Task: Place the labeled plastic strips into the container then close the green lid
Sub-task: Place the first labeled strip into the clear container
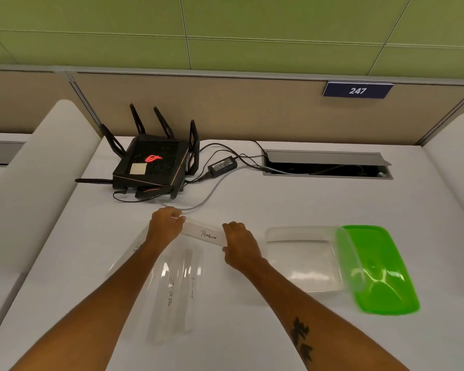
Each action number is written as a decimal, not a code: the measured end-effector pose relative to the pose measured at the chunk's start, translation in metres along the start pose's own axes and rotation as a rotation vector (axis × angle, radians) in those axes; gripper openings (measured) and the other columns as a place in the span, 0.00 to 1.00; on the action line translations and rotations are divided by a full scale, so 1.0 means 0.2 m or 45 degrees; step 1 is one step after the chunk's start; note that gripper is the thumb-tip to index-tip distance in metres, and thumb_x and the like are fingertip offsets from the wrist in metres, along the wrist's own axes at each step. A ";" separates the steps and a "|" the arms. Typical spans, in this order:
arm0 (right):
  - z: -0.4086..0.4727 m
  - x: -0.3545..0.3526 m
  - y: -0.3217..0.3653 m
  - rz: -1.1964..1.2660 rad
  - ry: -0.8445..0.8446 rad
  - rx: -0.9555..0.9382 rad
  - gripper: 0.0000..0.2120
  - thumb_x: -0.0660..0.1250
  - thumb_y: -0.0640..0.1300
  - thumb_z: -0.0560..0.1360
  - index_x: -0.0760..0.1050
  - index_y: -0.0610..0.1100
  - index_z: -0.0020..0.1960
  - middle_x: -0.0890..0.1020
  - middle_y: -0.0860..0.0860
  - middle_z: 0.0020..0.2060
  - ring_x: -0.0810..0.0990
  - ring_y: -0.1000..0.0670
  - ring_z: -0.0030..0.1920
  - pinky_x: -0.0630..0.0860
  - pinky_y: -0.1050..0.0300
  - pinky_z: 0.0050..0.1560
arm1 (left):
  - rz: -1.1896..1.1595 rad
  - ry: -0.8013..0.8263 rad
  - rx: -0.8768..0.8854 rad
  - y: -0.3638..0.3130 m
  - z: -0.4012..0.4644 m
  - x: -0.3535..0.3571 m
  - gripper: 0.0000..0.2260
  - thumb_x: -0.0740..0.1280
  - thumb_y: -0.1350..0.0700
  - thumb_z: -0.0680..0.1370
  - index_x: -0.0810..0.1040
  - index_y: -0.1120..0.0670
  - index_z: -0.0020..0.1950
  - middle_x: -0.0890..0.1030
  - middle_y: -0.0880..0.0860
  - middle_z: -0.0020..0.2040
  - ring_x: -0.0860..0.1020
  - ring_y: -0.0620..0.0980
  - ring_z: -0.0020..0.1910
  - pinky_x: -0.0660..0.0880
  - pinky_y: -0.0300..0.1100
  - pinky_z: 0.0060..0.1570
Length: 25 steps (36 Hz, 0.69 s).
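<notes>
Stretching between the two hands, the strip marked PENGUIN (208, 235) was held by its ends, with its long axis running from upper left to lower right across the view. The left hand (166, 223) was closed on the far left end, the fingers (178, 216) curled over it; the right hand (240, 243) was closed on the near right end. Whether the strip was lifted clear of the worktop (252, 199) could not be told.

The clear container (304, 259) lay open to the right of the strip, just beyond the right hand, so that hand was judged the nearer one to carry the strip across. The green lid (378, 271) lay further right, its left edge under or against the container's right wall. The strip's length looked close to the container's longer side, so some turning was judged likely to be needed.

Three other strips remained on the worktop: one marked ZEBRA (170, 293), one beside it (192, 286) with unreadable lettering, and one partly hidden under the left forearm (129, 254).
</notes>
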State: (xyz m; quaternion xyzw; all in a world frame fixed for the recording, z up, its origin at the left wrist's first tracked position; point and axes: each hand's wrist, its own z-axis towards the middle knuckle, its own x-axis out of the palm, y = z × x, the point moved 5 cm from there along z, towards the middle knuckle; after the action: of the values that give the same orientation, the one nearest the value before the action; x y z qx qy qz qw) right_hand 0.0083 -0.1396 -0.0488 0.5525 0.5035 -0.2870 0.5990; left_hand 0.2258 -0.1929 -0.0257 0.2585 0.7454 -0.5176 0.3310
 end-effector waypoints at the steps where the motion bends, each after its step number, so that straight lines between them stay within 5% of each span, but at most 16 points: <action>1: 0.01 0.01 0.00 -0.004 -0.008 0.005 0.23 0.73 0.41 0.73 0.72 0.41 0.65 0.77 0.45 0.59 0.76 0.43 0.58 0.79 0.48 0.55 | -0.020 0.008 -0.017 0.01 0.01 0.01 0.13 0.69 0.56 0.80 0.84 0.61 0.61 0.84 0.60 0.59 0.81 0.59 0.59 0.76 0.51 0.63; 18: 0.04 0.06 0.00 0.012 -0.038 0.064 0.25 0.73 0.45 0.74 0.71 0.41 0.68 0.79 0.46 0.61 0.78 0.43 0.57 0.76 0.48 0.56 | -0.181 -0.078 -0.021 0.01 0.04 0.03 0.07 0.76 0.56 0.76 0.87 0.57 0.52 0.87 0.54 0.49 0.83 0.50 0.47 0.80 0.44 0.54; 25: 0.04 -0.04 0.03 -0.039 -0.066 -0.019 0.23 0.71 0.48 0.76 0.71 0.41 0.67 0.79 0.45 0.59 0.78 0.43 0.54 0.78 0.49 0.50 | -0.184 -0.158 0.116 -0.09 -0.04 -0.07 0.08 0.77 0.56 0.75 0.87 0.57 0.51 0.87 0.53 0.46 0.81 0.41 0.39 0.72 0.27 0.41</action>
State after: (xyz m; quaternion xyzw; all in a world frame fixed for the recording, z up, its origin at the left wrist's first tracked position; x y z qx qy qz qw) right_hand 0.0122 -0.1470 -0.0399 0.5325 0.4985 -0.3064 0.6116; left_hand 0.2197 -0.1908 -0.0026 0.1863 0.7158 -0.5885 0.3264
